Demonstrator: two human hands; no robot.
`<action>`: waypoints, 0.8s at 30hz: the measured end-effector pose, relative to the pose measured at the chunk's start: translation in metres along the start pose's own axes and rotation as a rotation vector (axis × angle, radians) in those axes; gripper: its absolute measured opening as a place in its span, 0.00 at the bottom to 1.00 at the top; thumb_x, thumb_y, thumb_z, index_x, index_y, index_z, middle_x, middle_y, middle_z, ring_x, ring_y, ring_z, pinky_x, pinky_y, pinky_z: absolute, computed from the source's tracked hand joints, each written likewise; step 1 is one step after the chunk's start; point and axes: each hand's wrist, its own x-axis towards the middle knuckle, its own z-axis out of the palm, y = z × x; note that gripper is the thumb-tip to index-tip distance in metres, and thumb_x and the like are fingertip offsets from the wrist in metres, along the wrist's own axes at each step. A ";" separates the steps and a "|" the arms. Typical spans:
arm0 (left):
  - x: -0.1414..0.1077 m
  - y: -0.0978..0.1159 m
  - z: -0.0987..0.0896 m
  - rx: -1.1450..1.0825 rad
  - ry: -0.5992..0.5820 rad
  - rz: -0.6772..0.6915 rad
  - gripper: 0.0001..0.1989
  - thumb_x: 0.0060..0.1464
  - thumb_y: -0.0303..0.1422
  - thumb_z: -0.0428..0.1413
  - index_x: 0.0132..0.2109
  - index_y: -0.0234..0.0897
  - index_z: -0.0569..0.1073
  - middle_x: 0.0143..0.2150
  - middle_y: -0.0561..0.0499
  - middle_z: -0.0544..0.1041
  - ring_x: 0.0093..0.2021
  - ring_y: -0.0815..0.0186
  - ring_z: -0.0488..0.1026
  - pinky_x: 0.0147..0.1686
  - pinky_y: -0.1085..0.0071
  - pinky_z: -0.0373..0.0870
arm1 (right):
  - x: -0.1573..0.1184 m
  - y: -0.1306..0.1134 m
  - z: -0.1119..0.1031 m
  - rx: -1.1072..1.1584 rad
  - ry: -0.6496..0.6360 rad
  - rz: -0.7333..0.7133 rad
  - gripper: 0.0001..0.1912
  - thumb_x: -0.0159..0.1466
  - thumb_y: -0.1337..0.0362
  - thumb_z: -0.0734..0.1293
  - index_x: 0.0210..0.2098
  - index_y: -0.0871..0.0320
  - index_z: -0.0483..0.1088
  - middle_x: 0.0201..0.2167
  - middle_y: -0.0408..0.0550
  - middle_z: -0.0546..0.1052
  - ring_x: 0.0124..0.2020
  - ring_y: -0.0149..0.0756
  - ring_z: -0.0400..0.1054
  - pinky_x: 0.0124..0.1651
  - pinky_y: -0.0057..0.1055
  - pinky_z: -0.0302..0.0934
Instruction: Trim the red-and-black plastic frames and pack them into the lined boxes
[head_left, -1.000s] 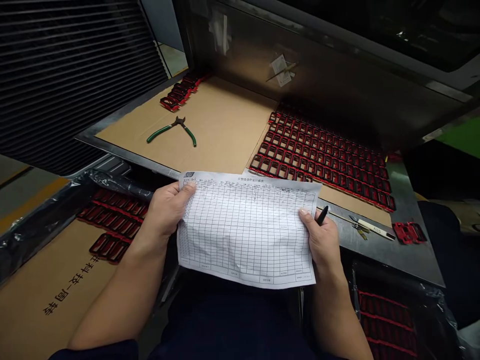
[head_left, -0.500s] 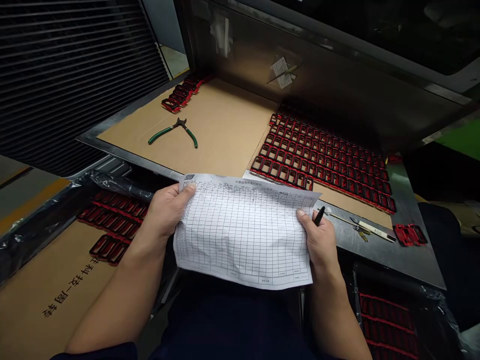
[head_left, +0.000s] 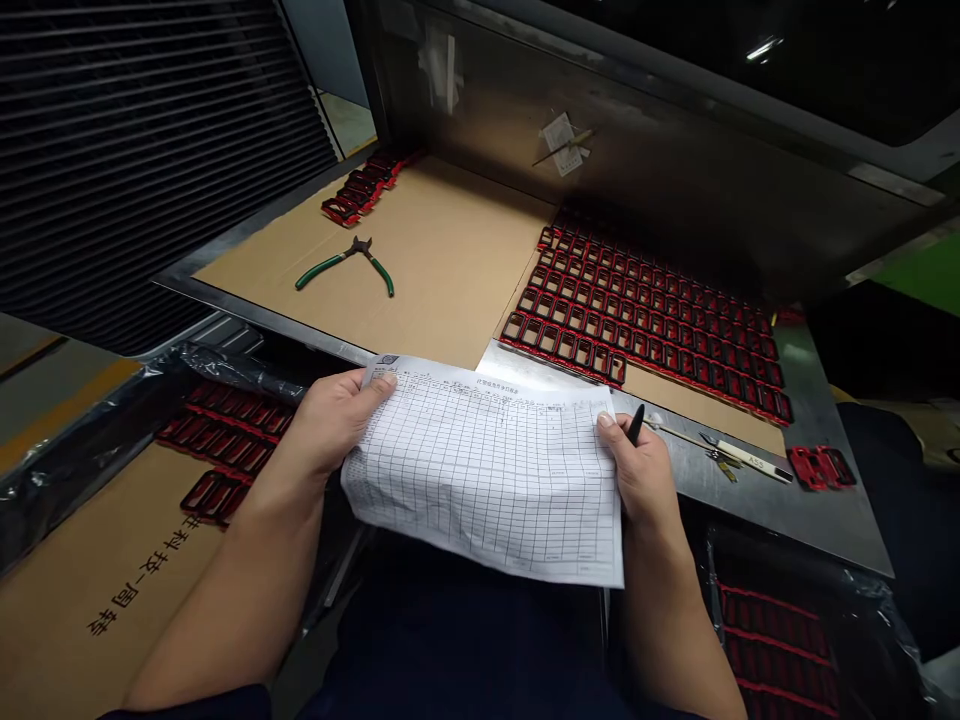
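Note:
A white printed form point(head_left: 480, 480) with a grid and some handwriting near its top is stretched between my two hands, in front of the table's near edge. My left hand point(head_left: 337, 420) pinches its upper left side, thumb on top. On the right side, my right hand point(head_left: 637, 455) grips the sheet with the thumb over its edge. A black pen point(head_left: 636, 425) sticks up from behind that thumb, also held in my right hand. The sheet sags and is slightly creased. Fingers under the paper are hidden.
Green-handled cutting pliers point(head_left: 352, 262) lie on the cardboard sheet point(head_left: 450, 240). Rows of red and black frames point(head_left: 645, 320) fill the table's right side; several more point(head_left: 360, 190) lie back left. A tool marked A55 point(head_left: 750, 460) lies near the edge. Plastic-lined boxes point(head_left: 97, 540) flank me below.
The form has tilted and flattened a little: its upper right corner is no longer curled up and its lower right corner hangs slightly lower. My hands keep their hold, almost in place.

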 end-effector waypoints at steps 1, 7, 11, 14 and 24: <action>0.000 0.000 0.000 -0.005 -0.004 0.002 0.20 0.37 0.48 0.69 0.28 0.36 0.75 0.24 0.54 0.75 0.23 0.69 0.68 0.22 0.74 0.65 | 0.002 0.001 0.000 -0.009 0.010 -0.012 0.23 0.51 0.44 0.78 0.25 0.58 0.74 0.21 0.41 0.73 0.24 0.31 0.64 0.28 0.28 0.60; 0.000 -0.003 -0.003 -0.042 0.051 0.057 0.18 0.40 0.46 0.69 0.30 0.36 0.77 0.25 0.52 0.77 0.26 0.66 0.70 0.24 0.73 0.66 | 0.000 0.002 0.004 0.064 0.039 -0.005 0.24 0.51 0.43 0.78 0.29 0.59 0.75 0.25 0.44 0.76 0.27 0.35 0.67 0.32 0.31 0.64; -0.001 -0.005 -0.003 -0.083 0.085 0.119 0.18 0.42 0.45 0.68 0.33 0.35 0.78 0.26 0.52 0.77 0.27 0.67 0.71 0.26 0.73 0.67 | -0.002 0.000 0.005 0.070 0.075 -0.050 0.24 0.51 0.42 0.77 0.26 0.58 0.73 0.23 0.42 0.74 0.26 0.34 0.65 0.31 0.30 0.62; -0.002 -0.003 0.000 -0.092 0.096 0.135 0.19 0.40 0.47 0.68 0.30 0.34 0.77 0.24 0.53 0.75 0.24 0.68 0.69 0.24 0.74 0.65 | 0.000 -0.002 0.003 0.045 0.088 -0.067 0.25 0.52 0.41 0.76 0.27 0.57 0.73 0.23 0.41 0.74 0.26 0.34 0.66 0.32 0.30 0.63; 0.008 0.020 0.010 -0.152 0.057 0.050 0.20 0.36 0.45 0.68 0.30 0.34 0.76 0.23 0.52 0.75 0.25 0.65 0.71 0.25 0.72 0.69 | 0.016 -0.025 0.009 0.020 0.085 -0.128 0.27 0.52 0.40 0.76 0.29 0.59 0.76 0.24 0.45 0.77 0.27 0.38 0.69 0.33 0.33 0.66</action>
